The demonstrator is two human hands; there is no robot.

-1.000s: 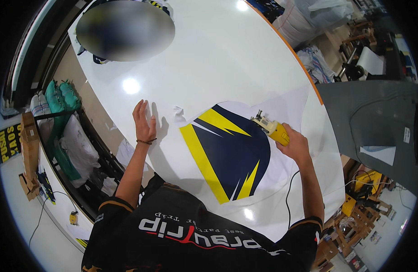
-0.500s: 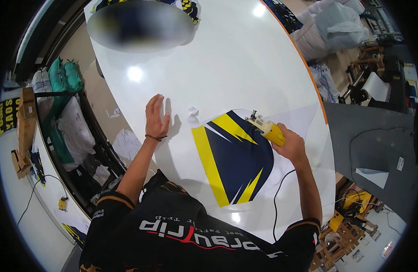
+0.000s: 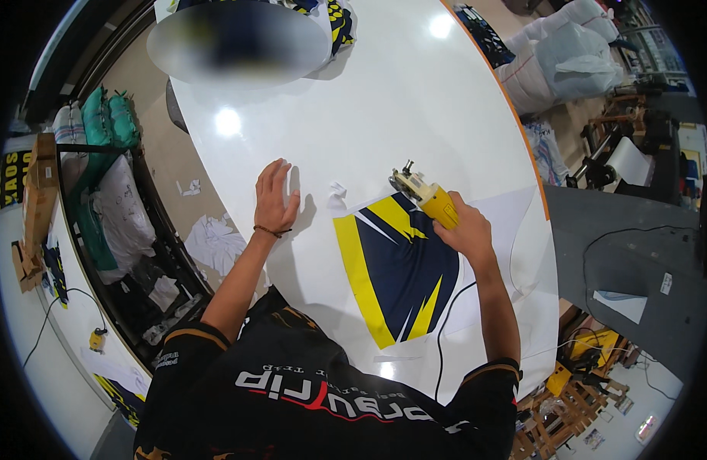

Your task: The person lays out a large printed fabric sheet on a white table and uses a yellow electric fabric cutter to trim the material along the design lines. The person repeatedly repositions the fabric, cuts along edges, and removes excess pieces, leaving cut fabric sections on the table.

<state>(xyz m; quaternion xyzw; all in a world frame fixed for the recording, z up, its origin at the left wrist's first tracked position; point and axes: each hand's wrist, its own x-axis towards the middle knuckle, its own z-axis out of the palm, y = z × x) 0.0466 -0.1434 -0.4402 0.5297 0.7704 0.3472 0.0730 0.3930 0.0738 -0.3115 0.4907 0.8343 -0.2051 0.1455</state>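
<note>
Head view shows the right hand [image 3: 465, 230] gripping a yellow corded cutting tool [image 3: 426, 198] over navy-and-yellow printed fabric [image 3: 396, 264], while the left hand [image 3: 274, 198] lies open-fingered on the glossy white table [image 3: 415, 100].

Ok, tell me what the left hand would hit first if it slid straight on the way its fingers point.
The left hand lies flat on the white table, fingers pointing away from the person. Straight ahead the bare tabletop looks free, apart from a lamp's reflection, up to the printed pieces at the far end. The small white scrap lies off to its right.
</note>
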